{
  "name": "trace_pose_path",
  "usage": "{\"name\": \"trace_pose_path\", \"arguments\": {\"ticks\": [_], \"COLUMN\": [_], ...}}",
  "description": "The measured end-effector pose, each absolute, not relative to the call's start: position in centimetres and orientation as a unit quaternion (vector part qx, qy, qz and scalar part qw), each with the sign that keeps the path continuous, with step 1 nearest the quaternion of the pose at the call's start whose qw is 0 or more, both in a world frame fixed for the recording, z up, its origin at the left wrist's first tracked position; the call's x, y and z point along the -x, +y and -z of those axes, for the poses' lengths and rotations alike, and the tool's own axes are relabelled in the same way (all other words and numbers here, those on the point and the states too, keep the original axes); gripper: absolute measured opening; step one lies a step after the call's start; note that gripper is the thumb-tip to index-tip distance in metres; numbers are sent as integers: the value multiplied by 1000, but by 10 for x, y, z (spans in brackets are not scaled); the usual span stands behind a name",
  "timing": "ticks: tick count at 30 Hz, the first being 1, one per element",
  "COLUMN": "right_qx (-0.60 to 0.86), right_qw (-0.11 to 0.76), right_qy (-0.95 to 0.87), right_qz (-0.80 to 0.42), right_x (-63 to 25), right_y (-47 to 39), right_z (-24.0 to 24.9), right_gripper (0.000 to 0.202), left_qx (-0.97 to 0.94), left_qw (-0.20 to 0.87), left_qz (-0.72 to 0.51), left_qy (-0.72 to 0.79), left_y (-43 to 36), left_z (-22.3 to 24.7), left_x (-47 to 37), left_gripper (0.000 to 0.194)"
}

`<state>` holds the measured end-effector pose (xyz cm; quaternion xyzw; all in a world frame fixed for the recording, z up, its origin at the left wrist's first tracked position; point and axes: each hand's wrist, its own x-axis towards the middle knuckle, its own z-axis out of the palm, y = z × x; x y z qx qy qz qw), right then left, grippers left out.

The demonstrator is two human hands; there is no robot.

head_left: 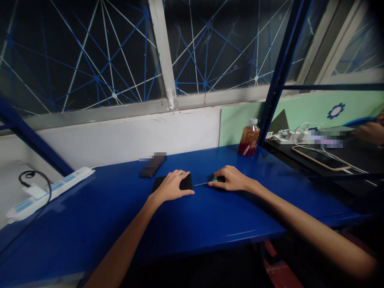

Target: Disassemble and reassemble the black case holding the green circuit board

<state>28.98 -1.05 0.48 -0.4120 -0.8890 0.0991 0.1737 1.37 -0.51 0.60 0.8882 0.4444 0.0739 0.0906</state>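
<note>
My left hand (170, 185) spans a flat black rectangular object (186, 183) on the blue table. Its fingers reach over the far edge and its thumb lies along the near side, gripping the object; the palm hides part of it. To the right, my right hand (230, 179) is closed around the green and black handle of a screwdriver (215, 180). The thin shaft points left, its end at or close to the black object's right edge; contact there is too small to tell. Several tiny dark specks lie just behind the shaft.
A dark phone-like slab (152, 166) lies behind my left hand. A drink bottle (249, 138) stands at the back right, beside a blue post. At the left is a white power strip (51, 194) with a black cable. Another person's hand (372, 133) shows over the neighbouring black table.
</note>
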Motion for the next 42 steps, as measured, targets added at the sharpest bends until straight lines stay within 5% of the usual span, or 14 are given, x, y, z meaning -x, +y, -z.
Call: {"name": "trace_pose_path", "arguments": {"ticks": [26, 42], "right_qx": [399, 405], "right_qw": [178, 206], "right_qy": [-878, -879], "right_qz": [-196, -142], "right_x": [-295, -297], "right_y": [-5, -4], "right_z": [-2, -2], "right_gripper": [36, 35], "left_qx": [-894, -889], "left_qw": [67, 37], "left_qz": [-82, -107], "left_qy": [435, 444], "left_y": [-4, -4], "left_z": [0, 6], "left_x": [-13, -13], "left_gripper": [83, 82]}}
